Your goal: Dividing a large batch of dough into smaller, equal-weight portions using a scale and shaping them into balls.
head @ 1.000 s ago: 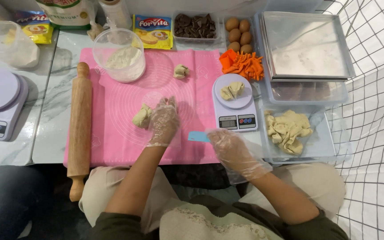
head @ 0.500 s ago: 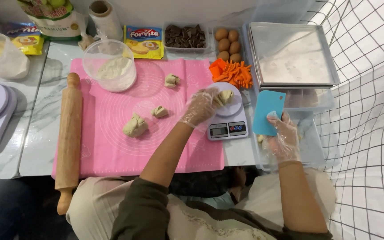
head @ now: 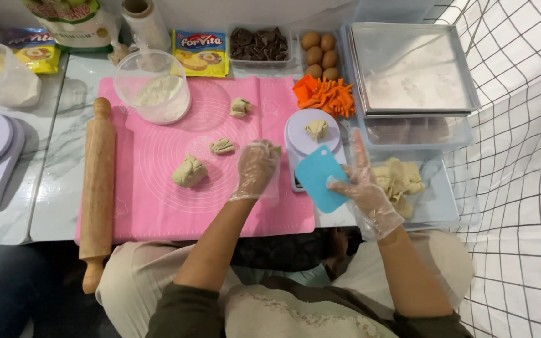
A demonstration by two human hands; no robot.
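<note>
While my left hand (head: pixel 257 168) carries a small dough bit (head: pixel 275 151) in its gloved fingertips, it hovers over the pink mat (head: pixel 158 206), just at 9 o'clock of the small scale (head: pixel 311 141). Fingers are curled narrow round the bit; I can't tell how big it is, since the glove hides most of it. My right hand (head: pixel 361 191) grips the blue scraper (head: pixel 320 178) by its 3 o'clock edge, thumb on top, blade out flat toward 9 o'clock, over the scale's front.

One dough lump (head: pixel 315 129) sits on the scale plate, at about 1 o'clock of my left hand & 11 o'clock of my right. To portion well, I reckon it's best to keep the scraper clear of the plate so it adds no weight, add or pull off bits w/ fingertips only, and let the plate settle before reading.

On the mat are three portions: a big piece (head: pixel 189 170) at 9 o'clock of my left hand, a mid piece (head: pixel 222 146) at 10 o'clock, a far piece (head: pixel 240 107) at 12 o'clock. Bulk dough (head: pixel 399 178) lies in the clear tray (head: pixel 446 206) at 3 o'clock of my right hand, near the glove. Flour bowl (head: pixel 153 94) sits at the mat's far-left corner; rolling pin (head: pixel 97 188) runs along its left edge.
</note>
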